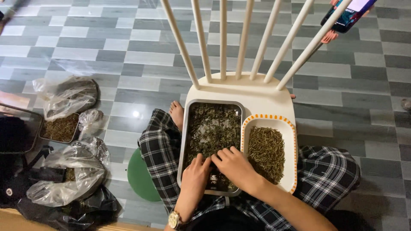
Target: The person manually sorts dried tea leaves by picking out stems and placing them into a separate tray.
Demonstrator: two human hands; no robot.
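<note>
While both hands rest in the near end of a metal tray of dried leaves, the left hand lies flat with loose fingers, and the right hand curls over the leaves; whether it pinches any, I cannot tell. Just right of the tray, touching it, sits a white dish of dried stems. Both stand on a white chair. Plastic bags lie far left on the floor.

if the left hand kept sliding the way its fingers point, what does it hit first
Probably the right hand: the left hand points up and slightly right across the metal tray, fingertips already almost touching it. Past it lie dried leaves.
</note>
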